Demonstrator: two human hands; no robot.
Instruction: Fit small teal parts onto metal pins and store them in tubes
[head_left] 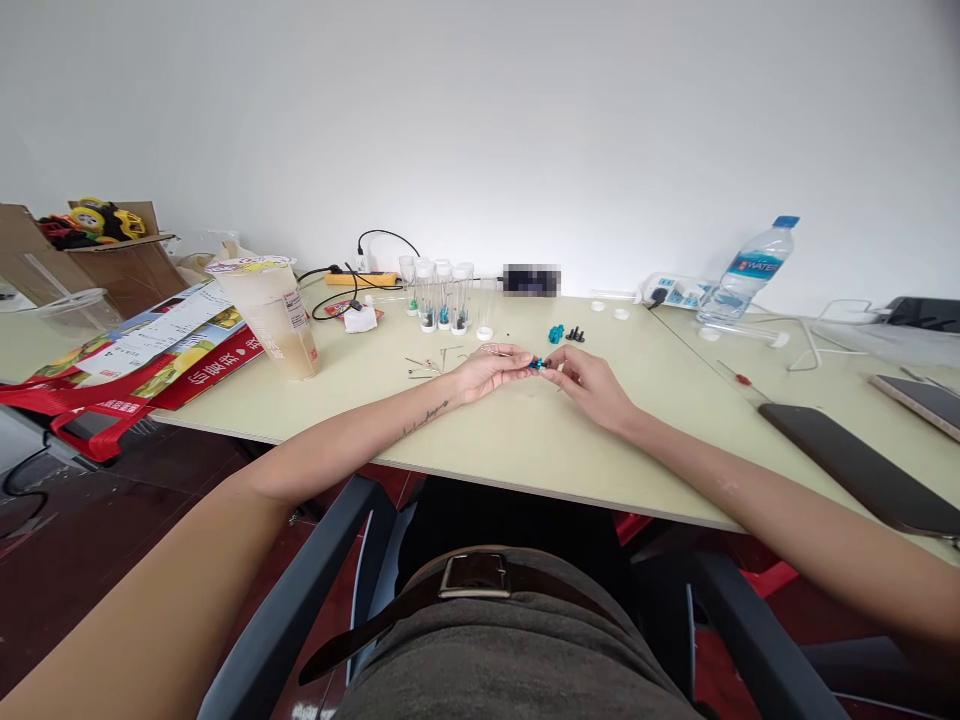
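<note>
Above the middle of the table, a small teal part [538, 364] sits between my two hands, with dark bits showing on it. My left hand [491, 372] pinches its left side between thumb and fingers. At its right end, the thumb and fingertips of my right hand [595, 387] are closed on it; the exact grip is too small to make out. Just beyond the hands lie several more teal parts [556, 333], beside a few black screws [575, 335]. Hex keys and thin tools [429, 366] rest left of my left hand.
Clear tubes [444, 300] holding small parts stand behind my left hand, near a white cap [485, 333]. At left are a drink cup [270, 318] and a red bag [202, 365]. A water bottle [750, 272], power strip [675, 290] and dark phone [855, 465] are at right.
</note>
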